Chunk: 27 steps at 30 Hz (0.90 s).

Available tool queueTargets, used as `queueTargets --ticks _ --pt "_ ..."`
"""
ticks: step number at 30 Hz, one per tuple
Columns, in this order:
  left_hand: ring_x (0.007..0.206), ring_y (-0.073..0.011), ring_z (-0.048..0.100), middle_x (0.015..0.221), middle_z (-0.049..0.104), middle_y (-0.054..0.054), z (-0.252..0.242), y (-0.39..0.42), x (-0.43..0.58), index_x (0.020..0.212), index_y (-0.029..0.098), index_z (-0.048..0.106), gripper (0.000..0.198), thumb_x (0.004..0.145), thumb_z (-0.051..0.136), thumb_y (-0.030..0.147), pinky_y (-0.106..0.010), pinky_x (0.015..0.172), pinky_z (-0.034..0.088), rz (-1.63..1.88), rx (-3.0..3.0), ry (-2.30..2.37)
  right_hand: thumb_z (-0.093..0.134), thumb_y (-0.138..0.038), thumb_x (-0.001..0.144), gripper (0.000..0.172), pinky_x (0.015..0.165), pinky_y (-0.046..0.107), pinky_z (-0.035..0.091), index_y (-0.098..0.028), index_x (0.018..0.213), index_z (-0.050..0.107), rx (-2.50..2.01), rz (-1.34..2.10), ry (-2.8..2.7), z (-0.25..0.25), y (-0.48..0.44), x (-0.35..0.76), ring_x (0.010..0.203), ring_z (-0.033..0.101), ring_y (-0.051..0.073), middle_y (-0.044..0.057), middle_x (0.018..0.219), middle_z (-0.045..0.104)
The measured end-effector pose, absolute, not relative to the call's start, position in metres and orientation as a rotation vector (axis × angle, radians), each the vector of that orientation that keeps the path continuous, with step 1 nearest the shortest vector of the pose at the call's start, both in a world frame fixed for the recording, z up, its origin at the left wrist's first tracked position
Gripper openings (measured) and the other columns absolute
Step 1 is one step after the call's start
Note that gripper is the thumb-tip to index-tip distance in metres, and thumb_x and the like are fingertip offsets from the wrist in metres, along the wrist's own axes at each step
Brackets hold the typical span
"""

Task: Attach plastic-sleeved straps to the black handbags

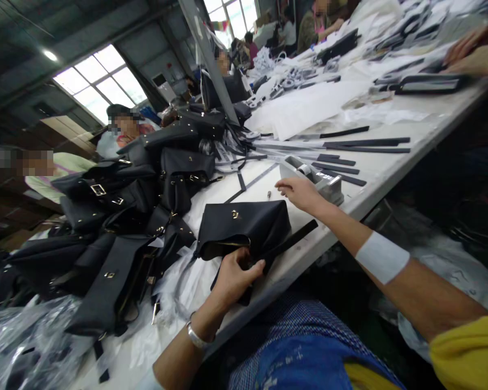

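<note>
A black handbag (246, 225) with a small gold clasp on its flap lies on the white table in front of me. My left hand (236, 275) grips its near edge, the fingers partly hidden inside the opening and the thumb apart at the right. From the bag's right side a black strap (296, 238) sticks out toward the table edge. Beyond the bag, my right hand (300, 193) is held with fingers extended, nothing visible in them. Beside it stands a grey tape dispenser (329, 185). A small metal piece (269, 195) lies just left of its fingertips.
Black handbags (126, 200) are heaped at the left, with clear plastic wrapping (36, 341) in front. Cut black strips (366, 143) lie farther back. A grey post (211, 59) rises behind the heap. Another person's hand (472, 46) is at the far right; several people sit around.
</note>
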<state>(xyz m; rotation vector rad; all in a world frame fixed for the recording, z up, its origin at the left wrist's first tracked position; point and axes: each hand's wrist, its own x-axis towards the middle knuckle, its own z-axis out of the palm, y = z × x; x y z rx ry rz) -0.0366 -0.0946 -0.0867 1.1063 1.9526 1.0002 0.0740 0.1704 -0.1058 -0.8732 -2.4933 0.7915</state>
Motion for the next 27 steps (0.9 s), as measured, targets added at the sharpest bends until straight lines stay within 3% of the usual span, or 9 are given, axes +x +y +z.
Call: queueTargets --ticks 3,8,16,18,21,22,24,26,27 --pt "0.076 -0.021 0.065 0.082 0.072 -0.008 -0.09 -0.095 -0.036 0.091 0.011 0.07 0.025 0.079 0.07 0.033 -0.027 0.067 0.049 1.006 1.112 1.998 0.062 -0.026 0.094 0.022 0.083 0.035 0.055 -0.015 0.112 0.066 -0.797 0.79 -2.744 -0.112 0.184 0.044 0.093 0.068 0.02 0.007 0.107 0.07" --pt "0.075 -0.0207 0.065 0.08 0.072 -0.007 -0.086 -0.094 -0.033 0.088 0.012 0.069 0.022 0.077 0.071 0.031 -0.026 0.067 0.048 1.028 1.083 1.998 0.06 -0.033 0.095 0.029 0.083 0.04 0.056 -0.017 0.119 0.061 -0.799 0.743 -2.958 -0.117 0.183 0.016 0.099 0.065 0.02 0.008 0.119 0.063" --pt "0.072 -0.0186 0.065 0.078 0.072 -0.006 -0.089 -0.092 -0.034 0.09 0.012 0.069 0.021 0.077 0.071 0.029 -0.025 0.063 0.048 1.074 1.079 1.946 0.056 -0.024 0.094 0.027 0.09 0.037 0.049 -0.012 0.117 0.061 -1.041 0.572 -2.466 -0.098 0.16 0.075 0.104 0.063 0.025 0.014 0.112 0.067" --pt "0.071 -0.0182 0.065 0.077 0.072 -0.005 -0.09 -0.093 -0.035 0.088 0.013 0.069 0.021 0.077 0.071 0.03 -0.024 0.062 0.047 1.067 1.095 1.954 0.055 -0.028 0.093 0.03 0.084 0.036 0.049 -0.014 0.119 0.059 -1.063 0.616 -2.127 -0.086 0.146 0.102 0.096 0.065 0.025 0.013 0.106 0.068" --pt "0.068 -0.0168 0.064 0.076 0.071 -0.005 -0.09 -0.093 -0.036 0.087 0.013 0.069 0.022 0.078 0.071 0.032 -0.024 0.06 0.047 1.045 1.113 1.962 0.066 -0.037 0.086 0.028 0.067 0.032 0.05 -0.023 0.11 0.063 -0.849 0.851 -1.462 -0.061 0.124 0.143 0.069 0.062 0.018 0.004 0.084 0.064" --pt "0.066 -0.0164 0.064 0.075 0.071 -0.004 -0.09 -0.093 -0.037 0.086 0.012 0.069 0.022 0.078 0.071 0.033 -0.024 0.06 0.047 1.04 1.115 1.961 0.066 -0.038 0.086 0.026 0.059 0.031 0.047 -0.027 0.11 0.063 -0.791 0.921 -1.388 -0.053 0.115 0.157 0.061 0.057 0.016 0.001 0.076 0.059" --pt "0.065 -0.0159 0.063 0.073 0.07 -0.004 -0.09 -0.092 -0.037 0.086 0.012 0.068 0.023 0.078 0.071 0.033 -0.024 0.059 0.046 1.044 1.111 1.959 0.067 -0.037 0.086 0.016 0.041 0.027 0.029 -0.029 0.1 0.068 -0.648 1.214 -1.304 -0.043 0.095 0.18 0.043 0.036 0.011 -0.004 0.058 0.042" --pt "0.065 -0.0162 0.063 0.073 0.07 -0.004 -0.09 -0.091 -0.037 0.087 0.012 0.068 0.023 0.077 0.071 0.032 -0.024 0.06 0.047 1.053 1.1 1.952 0.062 -0.044 0.09 0.018 0.037 0.026 0.018 -0.028 0.095 0.07 -0.607 1.498 -1.375 -0.043 0.067 0.195 0.038 0.024 0.009 -0.006 0.051 0.034" --pt "0.066 -0.0164 0.064 0.073 0.071 -0.005 -0.09 -0.091 -0.036 0.088 0.012 0.068 0.023 0.077 0.071 0.032 -0.024 0.06 0.047 1.061 1.097 1.949 0.061 -0.046 0.091 0.024 0.036 0.026 0.019 -0.026 0.099 0.071 -0.587 1.587 -1.442 -0.047 0.051 0.199 0.037 0.025 0.009 -0.006 0.049 0.035"
